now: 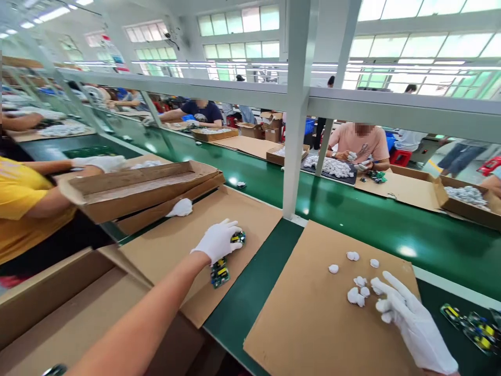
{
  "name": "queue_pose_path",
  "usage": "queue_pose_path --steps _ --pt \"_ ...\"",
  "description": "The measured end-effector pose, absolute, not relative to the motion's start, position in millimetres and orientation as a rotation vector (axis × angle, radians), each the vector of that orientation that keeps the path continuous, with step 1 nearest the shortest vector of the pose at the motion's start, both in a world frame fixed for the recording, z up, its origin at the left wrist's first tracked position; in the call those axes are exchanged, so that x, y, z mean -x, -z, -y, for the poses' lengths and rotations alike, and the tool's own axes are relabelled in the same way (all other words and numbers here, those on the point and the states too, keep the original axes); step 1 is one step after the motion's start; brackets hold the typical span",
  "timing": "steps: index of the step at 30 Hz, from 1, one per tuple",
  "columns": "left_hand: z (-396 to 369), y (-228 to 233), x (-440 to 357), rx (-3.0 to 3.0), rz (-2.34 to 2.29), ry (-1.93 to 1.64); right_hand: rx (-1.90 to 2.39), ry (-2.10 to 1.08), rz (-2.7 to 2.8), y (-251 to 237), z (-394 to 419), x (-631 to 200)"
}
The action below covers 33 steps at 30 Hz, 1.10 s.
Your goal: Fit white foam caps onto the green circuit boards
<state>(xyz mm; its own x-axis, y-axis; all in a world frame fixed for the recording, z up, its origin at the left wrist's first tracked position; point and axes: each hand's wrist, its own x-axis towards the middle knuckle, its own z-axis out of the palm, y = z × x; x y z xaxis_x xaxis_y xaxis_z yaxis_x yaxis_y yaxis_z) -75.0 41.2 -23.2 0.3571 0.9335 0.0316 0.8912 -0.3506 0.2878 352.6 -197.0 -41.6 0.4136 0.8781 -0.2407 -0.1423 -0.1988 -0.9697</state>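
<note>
My left hand [218,241], in a white glove, reaches over the left cardboard sheet [156,245]. Its fingers are closed on a small green circuit board [238,238] with yellow and black parts. Just below the wrist lies a second circuit board [219,273], flat on the same sheet. Also gloved in white, my right hand [409,318] hovers at the right edge of another cardboard sheet [309,313], fingers apart and nothing visible between them. Close to its fingertips sit several small white lumps [355,296], whose kind I cannot make out.
More circuit boards [475,329] lie at the far right. A green conveyor belt [371,224] runs behind a white post [296,115]. An open cardboard box [144,188] stands at left beside a co-worker in yellow [19,209]. Across the belt sits a person in pink [362,143].
</note>
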Motion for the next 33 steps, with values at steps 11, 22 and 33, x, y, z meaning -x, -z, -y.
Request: queue_pose_path --steps 11,22,33 --pt "90.7 35.8 -145.9 -0.855 -0.193 -0.137 1.673 -0.94 0.878 32.7 212.1 -340.3" --pt "86.3 59.3 -146.4 -0.728 -0.198 0.008 2.555 0.159 1.536 78.2 236.8 -336.8" --pt "87.9 57.7 -145.1 -0.763 -0.228 0.016 2.457 -0.041 1.857 70.7 254.0 -304.7"
